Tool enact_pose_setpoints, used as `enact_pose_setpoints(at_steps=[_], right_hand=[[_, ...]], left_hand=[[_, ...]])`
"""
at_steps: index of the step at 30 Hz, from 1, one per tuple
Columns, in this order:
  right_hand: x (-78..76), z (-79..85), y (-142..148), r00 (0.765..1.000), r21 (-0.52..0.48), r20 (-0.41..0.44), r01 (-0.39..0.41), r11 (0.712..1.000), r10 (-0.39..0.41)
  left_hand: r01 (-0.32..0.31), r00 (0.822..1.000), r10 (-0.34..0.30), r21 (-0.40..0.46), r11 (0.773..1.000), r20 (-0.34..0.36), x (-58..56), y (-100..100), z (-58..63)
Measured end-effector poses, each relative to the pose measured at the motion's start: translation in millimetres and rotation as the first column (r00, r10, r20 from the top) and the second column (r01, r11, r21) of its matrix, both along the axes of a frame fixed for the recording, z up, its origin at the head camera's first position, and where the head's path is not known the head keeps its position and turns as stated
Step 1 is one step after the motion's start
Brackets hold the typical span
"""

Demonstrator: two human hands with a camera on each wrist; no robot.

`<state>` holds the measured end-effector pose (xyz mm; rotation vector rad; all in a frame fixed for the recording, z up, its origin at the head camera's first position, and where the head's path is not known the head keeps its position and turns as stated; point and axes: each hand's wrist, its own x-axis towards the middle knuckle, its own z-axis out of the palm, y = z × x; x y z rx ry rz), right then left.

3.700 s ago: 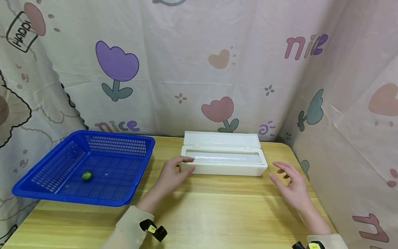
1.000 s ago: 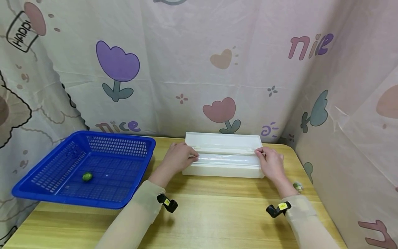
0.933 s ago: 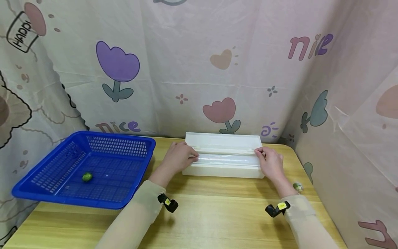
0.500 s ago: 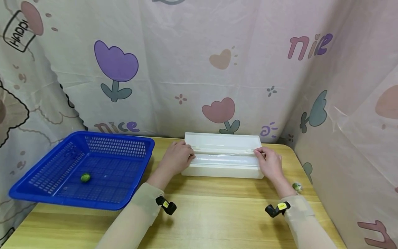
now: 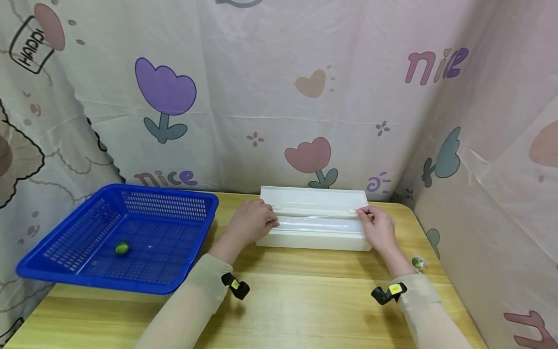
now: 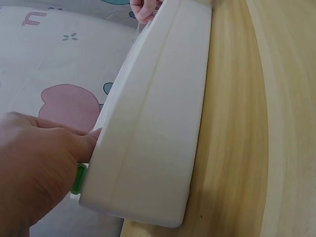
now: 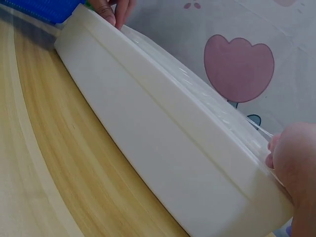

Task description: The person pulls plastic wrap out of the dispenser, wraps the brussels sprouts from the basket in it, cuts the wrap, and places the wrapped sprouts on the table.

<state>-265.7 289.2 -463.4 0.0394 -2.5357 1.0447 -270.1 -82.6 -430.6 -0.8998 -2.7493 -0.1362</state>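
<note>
In the head view the white box (image 5: 311,241) sits just right of centre, below mid-height, on the wooden table (image 5: 296,310), its lid (image 5: 314,196) raised along the back. Against the frame from 3.7 seconds ago, the right hand (image 5: 378,228) has come in from the right, where it was apart from the box, to the box's right end. The clear film (image 5: 320,226), which lay flat then, now rises in a thin crease toward that hand. The left hand (image 5: 249,220) stays by the left end. Compared with half a second ago, almost nothing has shifted.

The right thumb and fingertips are pressed together on the film; the right wrist view shows it stretched into their pinch. The left fingers are curled with the thumb at the box's rim, but whether they clamp film or merely touch, I cannot tell. The blue basket (image 5: 96,284), at left, holds a green ball (image 5: 122,248); another small ball (image 5: 418,262) lies beside the right wrist.
</note>
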Motion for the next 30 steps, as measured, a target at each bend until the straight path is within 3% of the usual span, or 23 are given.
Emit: enact_pose_setpoints(at_steps=[7, 15, 19, 23, 30], right_hand=[[2.0, 0.3, -2, 1.0, -0.017, 0.012, 0.021, 1.0, -0.021], [2.8, 1.2, -1, 0.999, -0.029, 0.032, 0.015, 0.999, -0.014], [2.6, -0.2, -1, 0.999, -0.032, 0.029, 0.016, 0.999, -0.015], [2.4, -1.6, -1, 0.999, -0.038, 0.027, 0.027, 0.999, -0.026], [1.5, -2.2, -1, 1.0, -0.027, -0.012, 0.023, 0.999, -0.023]], left_hand=[[0.013, 0.999, -0.014, -0.018, 1.0, -0.05, -0.5, 5, -2.9], [-0.032, 0.999, 0.032, -0.024, 0.999, -0.006, -5.3, 9, -4.9], [-0.032, 0.999, 0.032, 0.03, 0.999, 0.002, -6.4, 15, -5.1], [-0.02, 0.998, 0.014, 0.103, 0.994, 0.054, -5.8, 26, -5.3], [-0.035, 0.997, 0.023, 0.159, 0.987, 0.077, -6.1, 41, -10.9]])
